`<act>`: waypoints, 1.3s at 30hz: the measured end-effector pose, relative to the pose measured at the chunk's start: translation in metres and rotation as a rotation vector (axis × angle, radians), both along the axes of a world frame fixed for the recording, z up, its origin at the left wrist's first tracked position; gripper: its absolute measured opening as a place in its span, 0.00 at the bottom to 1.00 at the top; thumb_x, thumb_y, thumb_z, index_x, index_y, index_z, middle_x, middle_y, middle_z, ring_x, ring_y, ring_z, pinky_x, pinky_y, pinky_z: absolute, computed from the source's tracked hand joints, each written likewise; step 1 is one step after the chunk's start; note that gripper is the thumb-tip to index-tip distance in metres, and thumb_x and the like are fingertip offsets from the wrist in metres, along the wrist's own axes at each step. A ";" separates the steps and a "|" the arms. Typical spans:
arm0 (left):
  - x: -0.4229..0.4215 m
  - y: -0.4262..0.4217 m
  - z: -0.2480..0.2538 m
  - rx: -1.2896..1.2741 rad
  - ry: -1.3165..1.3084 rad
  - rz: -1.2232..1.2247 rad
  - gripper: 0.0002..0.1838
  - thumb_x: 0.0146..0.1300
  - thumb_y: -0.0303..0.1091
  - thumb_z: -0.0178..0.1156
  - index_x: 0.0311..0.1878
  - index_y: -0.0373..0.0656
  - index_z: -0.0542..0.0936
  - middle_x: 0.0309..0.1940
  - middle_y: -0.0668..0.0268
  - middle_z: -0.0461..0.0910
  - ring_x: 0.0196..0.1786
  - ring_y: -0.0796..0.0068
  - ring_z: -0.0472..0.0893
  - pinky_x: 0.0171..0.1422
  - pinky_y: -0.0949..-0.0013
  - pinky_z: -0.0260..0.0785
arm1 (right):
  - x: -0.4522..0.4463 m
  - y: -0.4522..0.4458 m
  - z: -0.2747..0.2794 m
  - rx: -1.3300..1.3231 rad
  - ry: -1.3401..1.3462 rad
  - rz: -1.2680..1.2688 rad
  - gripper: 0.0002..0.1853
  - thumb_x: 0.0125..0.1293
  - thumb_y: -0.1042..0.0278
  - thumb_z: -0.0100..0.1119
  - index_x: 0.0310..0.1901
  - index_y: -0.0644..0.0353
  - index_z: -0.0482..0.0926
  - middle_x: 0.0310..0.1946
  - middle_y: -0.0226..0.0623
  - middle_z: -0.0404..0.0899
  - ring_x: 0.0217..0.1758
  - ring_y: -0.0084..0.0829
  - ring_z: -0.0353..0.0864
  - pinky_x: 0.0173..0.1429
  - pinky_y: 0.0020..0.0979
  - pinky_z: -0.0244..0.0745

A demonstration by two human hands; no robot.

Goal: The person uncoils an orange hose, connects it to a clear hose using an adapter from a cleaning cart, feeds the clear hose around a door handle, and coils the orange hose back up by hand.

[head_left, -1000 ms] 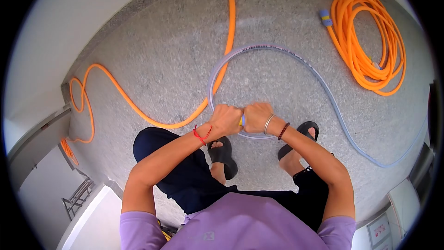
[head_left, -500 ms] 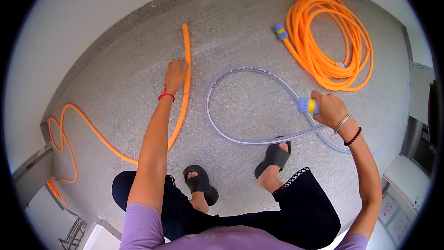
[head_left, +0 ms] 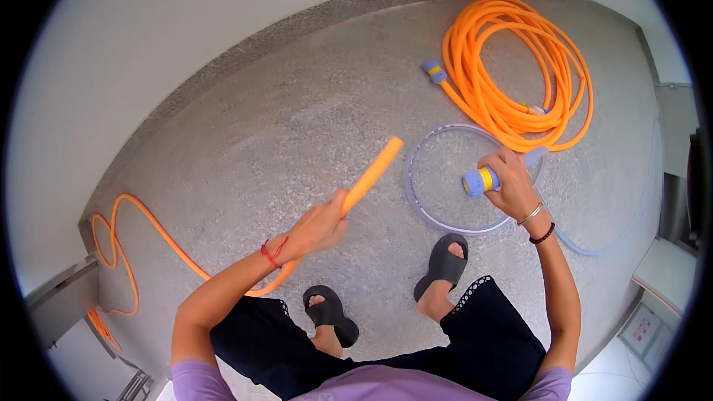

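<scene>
The person's left hand (head_left: 318,226) is gripping an orange hose (head_left: 371,177) a short way behind its cut end, fingers wrapped around it and a little blurred. That end is sticking out past the fist, slanting forward and to the right, and in view it is sitting near the left edge of a clear hose (head_left: 475,231) that is looping in a ring. Behind the fist, the orange length is passing under the left forearm, then snaking along the grey floor (head_left: 319,126) and curling near the left-hand edge.

The right hand (head_left: 512,182) is holding a blue-and-yellow connector (head_left: 481,181) over the ring, its face pointing left; the palm is hiding whether the clear hose is joining it. The rest of the clear hose is trailing off toward the right side of the floor.

A broad stretch of floor is spreading between the left hand and the curved dark skirting (head_left: 297,21), leaving that arm generous room forward. The right side is looking tighter: a coiled orange hose (head_left: 462,67) is lying just beyond the ring, its own end connector (head_left: 435,71) jutting out to the left. Nearer the body, two black sandals (head_left: 443,261) are standing apart, the right one's toe resting close to the ring's lower edge.
</scene>
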State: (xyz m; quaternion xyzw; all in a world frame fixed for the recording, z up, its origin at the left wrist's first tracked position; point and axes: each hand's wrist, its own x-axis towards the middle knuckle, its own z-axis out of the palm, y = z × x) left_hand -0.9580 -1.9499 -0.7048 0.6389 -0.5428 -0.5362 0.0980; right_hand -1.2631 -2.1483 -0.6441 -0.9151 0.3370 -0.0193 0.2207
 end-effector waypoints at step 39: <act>-0.020 0.058 0.078 -0.268 0.140 0.023 0.23 0.63 0.33 0.52 0.62 0.50 0.65 0.39 0.57 0.76 0.36 0.58 0.78 0.36 0.63 0.70 | 0.053 0.046 0.032 0.403 -0.302 0.159 0.19 0.39 0.73 0.65 0.37 0.50 0.74 0.34 0.31 0.71 0.43 0.34 0.70 0.48 0.31 0.57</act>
